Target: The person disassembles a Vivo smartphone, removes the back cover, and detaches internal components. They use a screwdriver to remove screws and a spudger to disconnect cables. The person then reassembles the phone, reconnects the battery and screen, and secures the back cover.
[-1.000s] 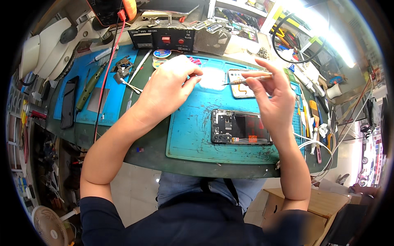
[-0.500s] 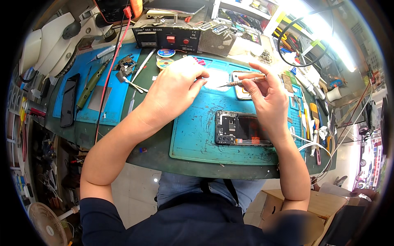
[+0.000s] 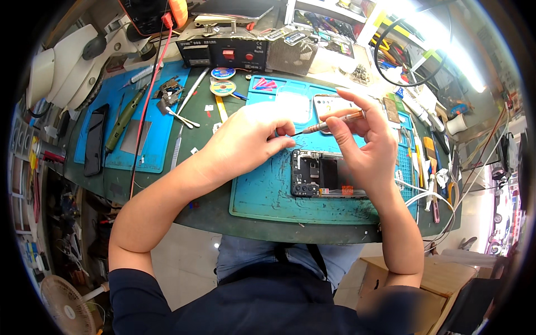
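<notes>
My left hand (image 3: 251, 139) is closed in a pinch around the thin tip end of a slim silver screwdriver-like tool (image 3: 321, 126); whatever else sits between those fingertips is too small to make out. The tool's body is gripped in my right hand (image 3: 363, 148), thumb and fingers around it. Below both hands an opened smartphone (image 3: 307, 176), its inner parts and orange label showing, lies on a blue silicone mat (image 3: 259, 201). A pale phone back cover (image 3: 332, 102), partly hidden by my right hand, is behind the tool, beside the mat's white-filled compartment (image 3: 293, 109).
A power unit (image 3: 206, 53), solder spools (image 3: 222, 87) and pink pieces (image 3: 263, 84) sit at the back. A second mat (image 3: 89, 146) at left carries a black phone (image 3: 96, 139) and green pen tool (image 3: 125, 120). Brushes (image 3: 429, 148) and white cables line the right.
My left hand has moved down and rightward to the tool's tip, uncovering the spools and pink pieces. My right hand and the tool have shifted slightly lower.
</notes>
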The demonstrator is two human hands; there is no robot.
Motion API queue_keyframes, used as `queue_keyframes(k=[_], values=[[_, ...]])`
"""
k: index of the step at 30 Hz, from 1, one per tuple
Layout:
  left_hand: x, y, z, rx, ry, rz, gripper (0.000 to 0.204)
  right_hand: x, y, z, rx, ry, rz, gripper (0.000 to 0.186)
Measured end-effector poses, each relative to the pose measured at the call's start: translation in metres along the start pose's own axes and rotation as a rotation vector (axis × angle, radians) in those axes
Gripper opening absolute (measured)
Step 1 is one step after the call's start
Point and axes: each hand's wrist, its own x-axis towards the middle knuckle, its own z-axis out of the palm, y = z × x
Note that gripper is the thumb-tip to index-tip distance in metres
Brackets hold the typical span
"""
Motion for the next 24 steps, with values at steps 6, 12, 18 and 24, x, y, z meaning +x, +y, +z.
queue_keyframes(k=[6,12,18,24], values=[[0.0,-0.007,0.004,0.033,0.009,0.039,0.012,0.0,0.0,-0.003,-0.047,0.036,-0.044,0.04],[-0.001,-0.004,0.001,0.0,0.03,-0.001,0.012,0.001,0.004,-0.004,-0.049,0.042,-0.052,0.039],[0.004,0.009,-0.006,-0.072,0.027,-0.18,0.016,0.0,0.002,-0.006,-0.012,0.086,-0.063,0.04],[0.003,0.011,-0.007,-0.169,-0.019,-0.191,0.016,0.0,0.0,-0.007,0.128,0.171,-0.057,0.039]])
